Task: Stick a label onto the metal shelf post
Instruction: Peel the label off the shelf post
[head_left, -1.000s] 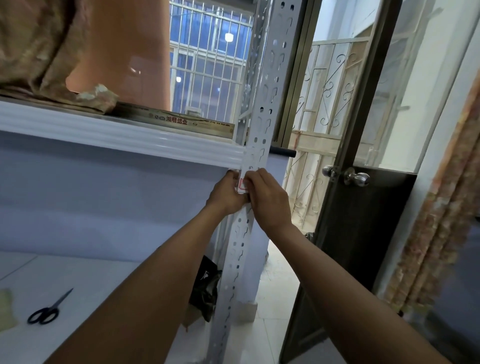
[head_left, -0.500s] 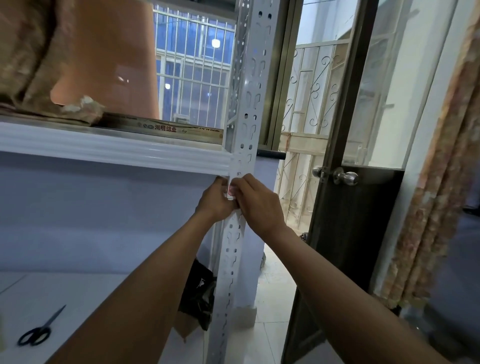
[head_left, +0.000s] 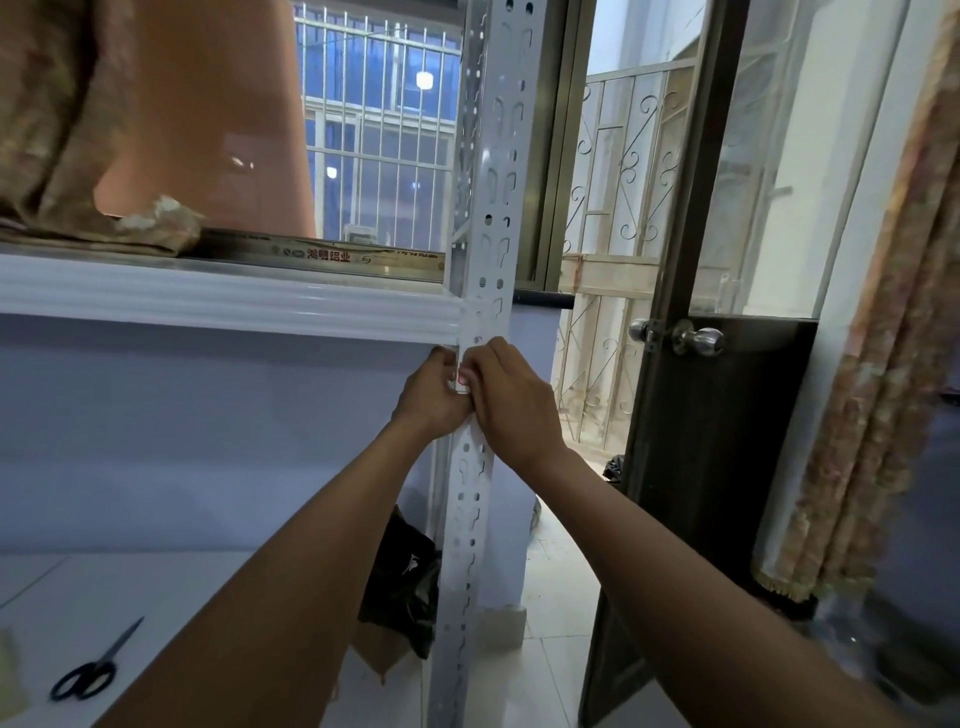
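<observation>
This is a small room with a pale tiled floor (head_left: 545, 686), a window with bars (head_left: 374, 156) at the back, and a dark door (head_left: 727, 467) with a shiny knob (head_left: 698, 340) on the right, next to a long curtain (head_left: 883, 364). In the middle stands the metal shelf post (head_left: 488, 182), white and full of holes, going from top to bottom. The label (head_left: 461, 378) is on the front of the post, just under the white shelf (head_left: 208, 301) (only a little red and white bit of it peeks out between the two hands). The left hand (head_left: 434, 397) has its fingers curled in and pinches the left side of the label against the post. The right hand (head_left: 511, 400) has its fingers bent over the right side of the label and holds it there too; its thumb is hidden, so I cannot tell how hard it pushes. I think the job is nearly done, as the label is on its spot and touching the metal. What looks left is to rub it flat and let go, but I cannot see if it is stuck all over. On the shelf sit a big orange pot (head_left: 208, 114) and a brown cloth (head_left: 47, 130). Lower down, black scissors (head_left: 91, 670) lie on a white top (head_left: 156, 582), and a black bag (head_left: 405, 577) sits near the foot of the post. None of these are in the way; only the hands themselves hide the label
</observation>
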